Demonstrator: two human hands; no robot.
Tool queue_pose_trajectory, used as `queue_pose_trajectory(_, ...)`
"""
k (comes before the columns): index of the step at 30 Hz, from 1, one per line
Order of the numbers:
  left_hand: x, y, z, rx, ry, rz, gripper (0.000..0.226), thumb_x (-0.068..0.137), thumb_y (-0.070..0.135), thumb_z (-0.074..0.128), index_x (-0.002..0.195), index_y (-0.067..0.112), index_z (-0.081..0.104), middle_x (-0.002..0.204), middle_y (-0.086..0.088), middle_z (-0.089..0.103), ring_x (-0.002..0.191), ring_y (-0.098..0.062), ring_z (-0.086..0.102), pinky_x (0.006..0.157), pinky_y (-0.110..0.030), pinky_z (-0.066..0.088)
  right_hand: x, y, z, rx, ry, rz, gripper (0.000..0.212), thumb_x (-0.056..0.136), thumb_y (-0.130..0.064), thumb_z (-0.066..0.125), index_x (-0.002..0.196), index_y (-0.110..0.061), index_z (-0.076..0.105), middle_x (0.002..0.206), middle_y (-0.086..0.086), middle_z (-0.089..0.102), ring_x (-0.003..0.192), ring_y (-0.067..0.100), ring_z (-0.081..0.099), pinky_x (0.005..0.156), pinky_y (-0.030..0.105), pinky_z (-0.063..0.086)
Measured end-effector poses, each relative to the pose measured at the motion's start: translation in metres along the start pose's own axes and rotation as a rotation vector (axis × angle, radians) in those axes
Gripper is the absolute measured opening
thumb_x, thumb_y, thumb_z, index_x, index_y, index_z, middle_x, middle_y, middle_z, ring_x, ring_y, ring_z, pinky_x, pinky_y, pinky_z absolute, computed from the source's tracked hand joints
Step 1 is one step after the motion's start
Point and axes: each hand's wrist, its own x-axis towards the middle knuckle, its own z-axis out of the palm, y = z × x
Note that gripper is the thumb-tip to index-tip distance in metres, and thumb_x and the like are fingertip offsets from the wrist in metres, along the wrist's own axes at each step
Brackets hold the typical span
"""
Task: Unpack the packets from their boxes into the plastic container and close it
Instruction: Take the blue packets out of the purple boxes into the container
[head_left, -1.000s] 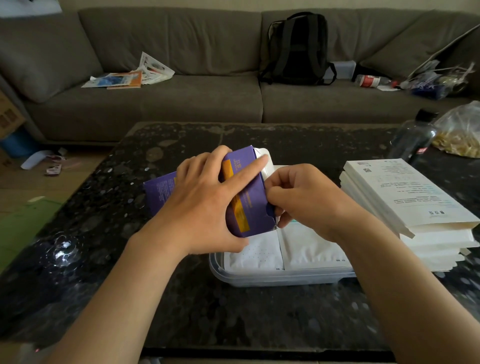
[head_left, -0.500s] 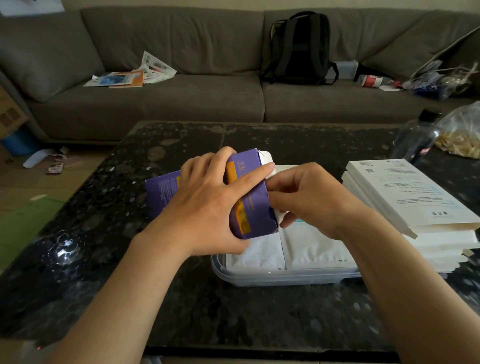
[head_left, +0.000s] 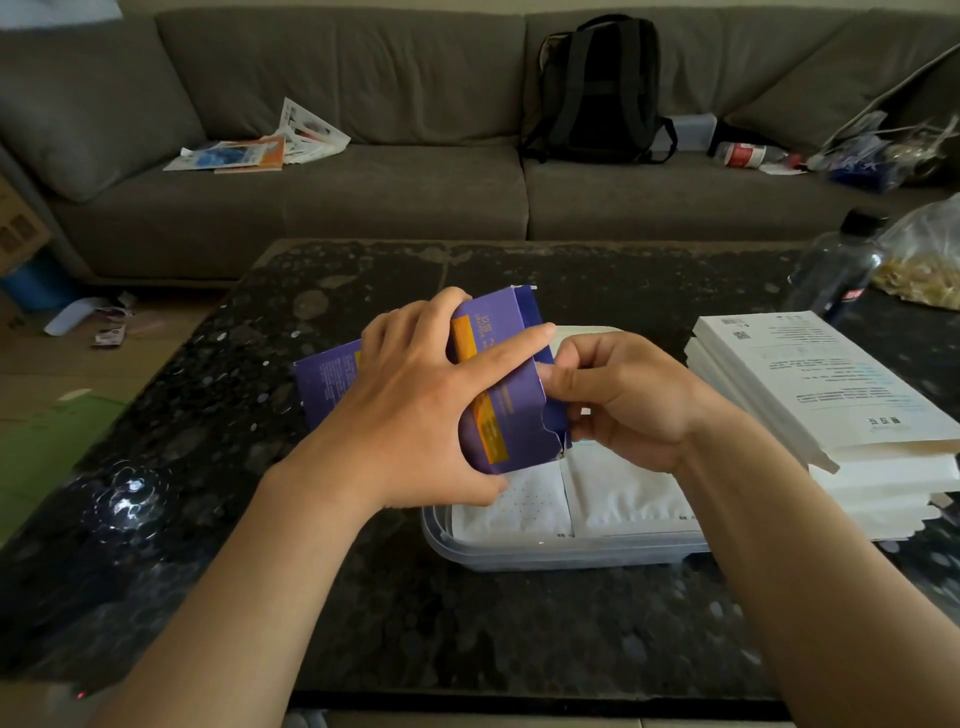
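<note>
My left hand (head_left: 415, 410) grips a purple box with an orange stripe (head_left: 501, 384), held upright over the clear plastic container (head_left: 519, 558). My right hand (head_left: 623, 395) has its fingers curled at the box's open right side, pinching something inside that I cannot make out. White packets (head_left: 618, 493) lie flat in the container. A second purple box (head_left: 324, 382) lies on the table behind my left hand. No lid is visible.
A stack of white boxes (head_left: 831, 405) sits right of the container on the dark stone table (head_left: 467, 623). A dark bottle (head_left: 836, 270) and a plastic bag (head_left: 924, 260) stand at the far right. A sofa with a backpack (head_left: 597, 88) lies beyond.
The purple box has tilted a little more upright in my left hand. My right fingers have pushed deeper into its open side.
</note>
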Motion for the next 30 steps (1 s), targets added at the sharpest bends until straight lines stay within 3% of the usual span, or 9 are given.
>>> queue_pose_trajectory(4,-0.001,-0.005,0.000,-0.009,-0.039,-0.038,0.112,0.055,0.074,0.071,0.152,0.053,0.019,0.152,-0.004,0.013,0.138,-0.029,0.020,0.114,-0.050,0.020,-0.001,0.001,-0.007,0.133,-0.028,-0.010,0.018,0.079,-0.025,0.067,0.067,-0.016,0.057,0.083,0.009,0.071,0.074,0.020,0.067,0.068,0.036,0.052)
queue_pose_trajectory(7,-0.002,-0.008,-0.002,-0.004,-0.067,-0.060,0.110,0.053,0.076,0.068,0.150,0.054,0.020,0.150,-0.001,0.011,0.137,-0.027,0.017,0.114,-0.050,0.019,-0.002,-0.002,-0.015,0.071,0.062,-0.010,0.019,0.087,-0.028,0.062,0.078,-0.014,0.054,0.092,0.012,0.073,0.079,0.026,0.068,0.065,0.035,0.052)
queue_pose_trajectory(10,-0.003,-0.010,-0.004,-0.027,-0.093,-0.083,0.109,0.052,0.076,0.065,0.148,0.055,0.019,0.149,0.003,0.006,0.137,-0.026,0.012,0.116,-0.050,0.017,-0.003,-0.006,-0.024,0.017,0.191,-0.028,0.024,0.099,-0.027,0.057,0.078,-0.016,0.054,0.095,0.018,0.071,0.089,0.036,0.061,0.074,0.042,0.040)
queue_pose_trajectory(16,-0.004,-0.012,-0.004,-0.041,-0.108,-0.103,0.112,0.051,0.072,0.071,0.149,0.054,0.021,0.147,0.006,0.004,0.137,-0.024,0.011,0.116,-0.050,0.018,-0.011,-0.014,-0.037,-0.007,0.340,-0.094,0.027,0.102,-0.032,0.054,0.080,-0.018,0.053,0.084,0.004,0.076,0.079,0.018,0.072,0.070,0.035,0.045)
queue_pose_trajectory(22,-0.003,-0.012,-0.004,-0.045,-0.121,-0.113,0.113,0.052,0.073,0.071,0.150,0.055,0.017,0.147,0.008,0.004,0.136,-0.022,0.009,0.116,-0.048,0.017,-0.015,-0.019,-0.035,-0.004,0.432,-0.143,0.024,0.101,-0.033,0.055,0.085,-0.016,0.053,0.083,0.000,0.077,0.084,0.020,0.076,0.075,0.039,0.051)
queue_pose_trajectory(25,-0.003,-0.015,-0.004,-0.038,-0.134,-0.128,0.115,0.053,0.074,0.073,0.150,0.055,0.014,0.148,0.008,0.002,0.137,-0.022,0.009,0.117,-0.048,0.016,-0.015,-0.022,-0.037,0.033,0.537,-0.203,0.021,0.101,-0.029,0.058,0.086,-0.015,0.053,0.079,0.000,0.076,0.080,0.019,0.077,0.081,0.048,0.055)
queue_pose_trajectory(27,-0.004,-0.018,-0.004,-0.033,-0.143,-0.148,0.116,0.054,0.074,0.075,0.150,0.055,0.014,0.149,0.006,0.004,0.139,-0.024,0.011,0.117,-0.049,0.017,-0.016,-0.026,-0.038,0.077,0.603,-0.242,0.016,0.101,-0.024,0.060,0.089,-0.016,0.054,0.080,0.003,0.076,0.076,0.019,0.076,0.073,0.045,0.059)
queue_pose_trajectory(29,-0.005,-0.021,-0.005,-0.027,-0.130,-0.172,0.116,0.052,0.074,0.076,0.149,0.056,0.015,0.150,0.002,0.008,0.139,-0.027,0.017,0.115,-0.051,0.020,-0.021,-0.033,-0.038,0.134,0.641,-0.298,0.007,0.100,-0.013,0.060,0.102,-0.019,0.056,0.090,0.006,0.076,0.071,0.018,0.076,0.055,0.035,0.060)
queue_pose_trajectory(30,-0.005,-0.022,-0.005,-0.026,-0.129,-0.189,0.116,0.051,0.074,0.075,0.149,0.056,0.015,0.150,0.001,0.010,0.139,-0.029,0.019,0.115,-0.051,0.020,-0.025,-0.037,-0.038,0.151,0.642,-0.320,0.016,0.101,-0.008,0.058,0.108,-0.021,0.058,0.095,0.005,0.074,0.072,0.019,0.076,0.051,0.032,0.060)
